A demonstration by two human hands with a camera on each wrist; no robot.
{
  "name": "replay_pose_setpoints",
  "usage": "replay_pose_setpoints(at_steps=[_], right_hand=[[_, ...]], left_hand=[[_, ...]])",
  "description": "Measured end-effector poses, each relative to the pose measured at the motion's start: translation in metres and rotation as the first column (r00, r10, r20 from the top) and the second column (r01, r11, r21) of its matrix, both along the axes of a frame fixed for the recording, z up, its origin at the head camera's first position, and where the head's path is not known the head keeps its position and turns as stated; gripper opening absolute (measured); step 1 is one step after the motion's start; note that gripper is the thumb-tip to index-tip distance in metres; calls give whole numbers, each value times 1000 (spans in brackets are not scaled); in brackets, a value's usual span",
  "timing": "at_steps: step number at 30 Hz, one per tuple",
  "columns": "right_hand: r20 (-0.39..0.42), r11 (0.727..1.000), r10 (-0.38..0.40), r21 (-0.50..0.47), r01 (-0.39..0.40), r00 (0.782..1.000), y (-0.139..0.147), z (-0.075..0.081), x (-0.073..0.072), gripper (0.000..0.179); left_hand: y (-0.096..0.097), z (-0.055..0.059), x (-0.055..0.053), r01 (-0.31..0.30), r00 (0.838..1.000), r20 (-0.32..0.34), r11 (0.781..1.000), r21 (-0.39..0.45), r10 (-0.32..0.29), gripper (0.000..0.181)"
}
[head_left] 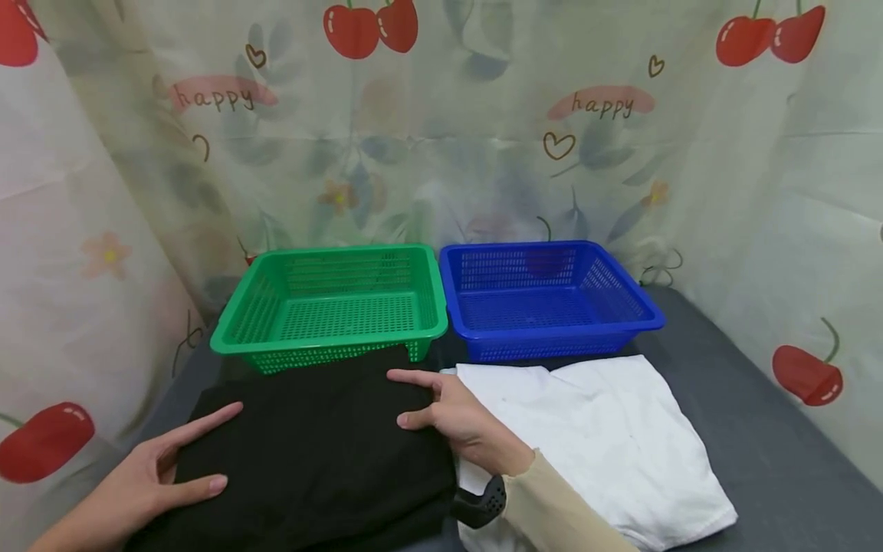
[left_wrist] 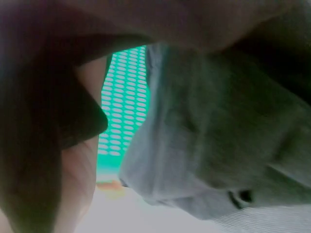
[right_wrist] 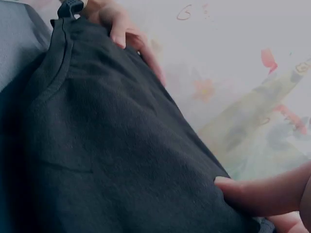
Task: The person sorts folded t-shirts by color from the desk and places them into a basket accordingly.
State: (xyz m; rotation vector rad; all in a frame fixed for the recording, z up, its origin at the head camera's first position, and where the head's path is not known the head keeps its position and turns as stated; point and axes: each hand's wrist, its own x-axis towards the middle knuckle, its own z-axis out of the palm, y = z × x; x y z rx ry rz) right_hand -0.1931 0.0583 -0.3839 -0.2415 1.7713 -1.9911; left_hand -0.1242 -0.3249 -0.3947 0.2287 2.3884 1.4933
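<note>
A folded black garment (head_left: 310,452) spans the space between my hands in front of the green basket (head_left: 331,345), its far edge overlapping the basket's near side. My left hand (head_left: 138,475) grips its left side, thumb and index finger on top, the other fingers hidden. On the right side, my right hand (head_left: 472,422) holds it the same way. The right wrist view shows the black cloth (right_wrist: 112,131) stretched between both hands, with the right thumb (right_wrist: 267,194) on it. In the dim left wrist view, green mesh (left_wrist: 124,97) shows beside hanging dark fabric (left_wrist: 218,126).
A folded white garment (head_left: 586,437) lies on the grey table cover (head_left: 773,445), partly behind my right forearm. The blue basket (head_left: 552,330) stands beside the green one. A printed curtain (head_left: 441,92) encloses the back and sides.
</note>
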Motion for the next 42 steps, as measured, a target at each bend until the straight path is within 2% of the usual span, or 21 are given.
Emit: replay_pose_setpoints(at_steps=[6,10,14,17,20,26,34,42], right_hand=[[-52,990,103,-96,-108,993,23,20,1,63],[-114,987,130,-85,-140,985,34,35,-4,64],[-162,985,126,-96,-143,979,40,43,-14,65],[-181,982,123,-121,-146,976,42,45,-24,66],[-187,979,118,-145,-146,975,42,46,-35,67],[-174,971,120,-182,-152,977,41,53,-59,69],[-187,977,97,-170,-130,977,37,74,-101,67],[-182,991,45,-115,-67,982,29,86,-136,65]], left_hand=[[10,19,5,11,999,-40,1000,18,-10,72],[18,33,-1,16,994,-105,997,72,-8,71],[22,43,-15,95,983,-171,980,174,-65,71],[25,51,-26,125,977,-194,971,204,-85,71],[28,56,-38,129,974,-209,967,220,-82,70],[32,65,-67,148,958,-276,956,252,-75,70],[34,83,-106,86,940,-340,973,215,-8,70],[33,94,-139,-24,945,-320,989,145,70,72]])
